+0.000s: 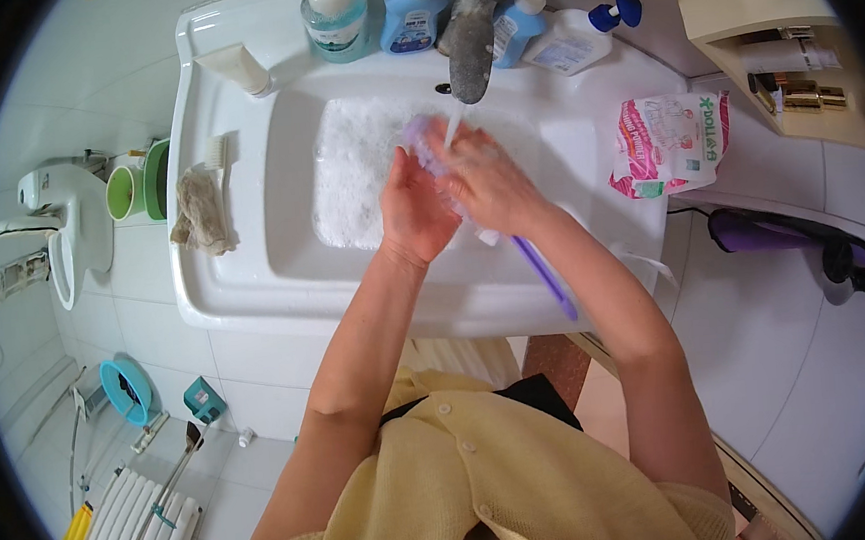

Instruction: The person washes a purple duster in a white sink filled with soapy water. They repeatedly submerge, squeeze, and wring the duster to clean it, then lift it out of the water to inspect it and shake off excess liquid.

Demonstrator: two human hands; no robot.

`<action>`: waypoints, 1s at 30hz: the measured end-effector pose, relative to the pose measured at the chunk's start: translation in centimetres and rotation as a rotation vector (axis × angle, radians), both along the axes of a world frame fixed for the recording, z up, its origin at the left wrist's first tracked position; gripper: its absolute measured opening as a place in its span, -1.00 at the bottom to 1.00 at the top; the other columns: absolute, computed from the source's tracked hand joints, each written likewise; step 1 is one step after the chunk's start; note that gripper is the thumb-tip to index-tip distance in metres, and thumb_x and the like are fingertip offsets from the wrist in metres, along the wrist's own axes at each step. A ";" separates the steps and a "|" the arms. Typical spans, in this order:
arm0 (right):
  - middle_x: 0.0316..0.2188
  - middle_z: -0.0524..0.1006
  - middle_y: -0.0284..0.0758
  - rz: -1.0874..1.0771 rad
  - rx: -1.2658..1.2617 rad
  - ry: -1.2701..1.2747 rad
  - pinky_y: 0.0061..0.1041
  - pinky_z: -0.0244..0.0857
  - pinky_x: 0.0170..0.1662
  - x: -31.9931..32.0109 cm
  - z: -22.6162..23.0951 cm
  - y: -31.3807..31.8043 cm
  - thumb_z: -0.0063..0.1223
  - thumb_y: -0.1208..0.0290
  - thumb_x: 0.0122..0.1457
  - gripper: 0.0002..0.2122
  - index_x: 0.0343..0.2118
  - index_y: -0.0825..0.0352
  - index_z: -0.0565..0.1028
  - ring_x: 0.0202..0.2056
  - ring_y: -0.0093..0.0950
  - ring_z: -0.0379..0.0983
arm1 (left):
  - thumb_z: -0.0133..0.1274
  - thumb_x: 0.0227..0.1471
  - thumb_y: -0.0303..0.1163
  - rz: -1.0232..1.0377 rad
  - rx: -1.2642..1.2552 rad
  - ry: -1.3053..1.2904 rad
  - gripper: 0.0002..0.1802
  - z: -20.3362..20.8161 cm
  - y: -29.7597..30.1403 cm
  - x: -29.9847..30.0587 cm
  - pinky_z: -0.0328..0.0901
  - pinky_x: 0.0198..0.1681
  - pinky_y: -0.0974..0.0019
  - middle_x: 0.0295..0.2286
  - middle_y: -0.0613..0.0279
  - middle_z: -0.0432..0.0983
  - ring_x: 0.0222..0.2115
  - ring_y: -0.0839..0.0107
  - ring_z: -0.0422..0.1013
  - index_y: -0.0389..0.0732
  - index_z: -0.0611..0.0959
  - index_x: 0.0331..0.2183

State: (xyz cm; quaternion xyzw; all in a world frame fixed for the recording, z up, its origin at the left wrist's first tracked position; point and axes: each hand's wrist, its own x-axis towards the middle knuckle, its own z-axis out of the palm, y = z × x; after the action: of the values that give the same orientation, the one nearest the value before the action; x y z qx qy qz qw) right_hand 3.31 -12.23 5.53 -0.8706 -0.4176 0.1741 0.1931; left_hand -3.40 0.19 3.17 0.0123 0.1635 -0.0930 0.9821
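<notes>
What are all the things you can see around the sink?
sink: one, white, centre, foamy water in its basin
tap: one, grey, behind the basin
pump bottles: four, blue and clear, along the back rim
tube: one, cream, back left corner
cloth: one, beige, left rim
small brush: one, white, left rim
packet: one, pink and white, right of the sink
cup: one, green, left ledge
purple brush: one, held over the basin
left hand: on the brush head
right hand: gripping the brush

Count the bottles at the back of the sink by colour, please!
Teal pump bottle: 1
Blue pump bottles: 2
White bottle with a blue cap, lying down: 1
Total: 4
</notes>
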 end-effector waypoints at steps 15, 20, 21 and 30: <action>0.04 0.36 -0.15 -0.309 0.320 0.132 -0.32 0.21 0.05 1.8 -1.6 0.5 -0.05 0.41 0.14 -0.64 0.03 0.24 0.41 0.00 -0.25 0.35 | -0.45 0.26 -0.01 -0.185 0.071 0.117 -0.45 0.3 -0.1 1.0 0.13 0.14 0.00 -0.01 0.15 0.38 0.05 0.07 0.26 -0.15 0.36 0.06; -0.16 0.51 -0.20 -0.392 0.217 0.398 -0.42 0.32 -0.10 2.9 -0.2 0.7 0.02 0.38 0.11 -0.72 -0.10 0.29 0.50 -0.17 -0.30 0.47 | -0.45 0.25 0.02 -0.351 0.162 0.151 -0.42 0.0 -0.5 0.8 0.13 0.14 0.01 0.02 0.14 0.35 0.06 0.14 0.26 -0.13 0.33 0.10; -0.16 0.51 -0.21 -0.345 0.182 0.349 -0.42 0.32 -0.10 2.3 0.5 0.9 0.02 0.37 0.11 -0.72 -0.10 0.30 0.50 -0.19 -0.29 0.48 | -0.44 0.24 0.02 -0.293 0.122 0.167 -0.42 0.3 -0.3 1.0 0.13 0.14 0.02 0.03 0.15 0.35 0.07 0.16 0.25 -0.12 0.33 0.10; 0.19 0.21 -0.14 -0.065 0.180 -0.124 -0.13 -0.14 0.28 -0.3 -0.5 1.4 -0.07 0.26 0.16 -0.57 0.07 0.35 0.34 0.21 -0.11 0.08 | -0.39 0.24 -0.01 -0.043 0.010 0.147 -0.44 -0.4 1.1 2.3 0.04 0.19 0.13 0.09 0.23 0.30 0.10 0.24 0.21 -0.07 0.33 0.14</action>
State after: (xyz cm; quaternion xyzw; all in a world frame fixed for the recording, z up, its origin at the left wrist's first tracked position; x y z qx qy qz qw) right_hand 2.96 -10.81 5.01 -0.8720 -0.4141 0.0754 0.2498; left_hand -1.06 1.33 2.72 0.0139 0.2354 -0.1139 0.9651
